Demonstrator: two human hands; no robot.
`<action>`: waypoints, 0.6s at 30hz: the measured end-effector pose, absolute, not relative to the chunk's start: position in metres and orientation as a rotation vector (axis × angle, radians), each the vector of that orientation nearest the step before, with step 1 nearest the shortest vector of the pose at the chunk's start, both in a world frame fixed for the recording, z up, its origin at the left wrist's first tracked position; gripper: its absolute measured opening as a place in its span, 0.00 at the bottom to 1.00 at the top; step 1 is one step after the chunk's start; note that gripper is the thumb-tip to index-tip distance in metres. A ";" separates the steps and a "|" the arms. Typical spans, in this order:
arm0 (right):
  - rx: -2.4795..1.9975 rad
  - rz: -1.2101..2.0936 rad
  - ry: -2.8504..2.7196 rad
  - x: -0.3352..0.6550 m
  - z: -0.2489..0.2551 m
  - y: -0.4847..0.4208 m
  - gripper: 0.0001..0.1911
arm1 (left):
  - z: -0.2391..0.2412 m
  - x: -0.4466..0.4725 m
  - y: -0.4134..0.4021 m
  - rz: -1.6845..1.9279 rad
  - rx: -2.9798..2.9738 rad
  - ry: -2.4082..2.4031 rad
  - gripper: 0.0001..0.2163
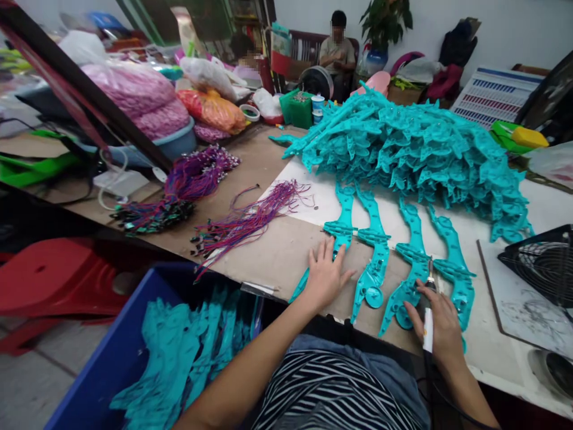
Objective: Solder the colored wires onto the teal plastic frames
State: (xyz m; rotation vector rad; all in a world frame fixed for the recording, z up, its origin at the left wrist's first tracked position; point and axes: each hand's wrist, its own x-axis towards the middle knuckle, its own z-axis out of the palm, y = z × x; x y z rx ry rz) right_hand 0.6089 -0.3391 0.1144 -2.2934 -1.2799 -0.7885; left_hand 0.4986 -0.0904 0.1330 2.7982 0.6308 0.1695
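Several long teal plastic parts lie side by side on the table in front of me. My left hand [324, 276] rests flat, fingers spread, on the leftmost teal part [342, 224]. My right hand [441, 322] is wrapped round a white pen-like tool [428, 319] with a cable, its tip touching another teal part [414, 269] between the two rightmost ones. A big heap of the same teal parts [416, 149] lies behind them.
Bundles of purple and red wires [250, 221] lie on the cardboard to the left. A blue bin [111, 370] holds more teal parts by my left side. A black fan grille [541, 263] sits at right. A person sits at the back.
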 end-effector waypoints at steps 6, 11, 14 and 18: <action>-2.308 -0.730 -1.269 0.606 0.117 -0.343 0.20 | 0.139 0.499 -0.112 0.148 2.765 0.404 0.35; -2.331 -0.752 -1.250 0.603 0.109 -0.348 0.27 | 0.137 0.499 -0.119 0.122 2.741 0.295 0.32; -2.354 -0.775 -1.248 0.598 0.107 -0.349 0.29 | 0.136 0.499 -0.123 0.130 2.735 0.280 0.35; -2.419 -0.705 -1.192 0.598 0.108 -0.348 0.31 | 0.142 0.489 -0.103 0.353 2.654 0.296 0.39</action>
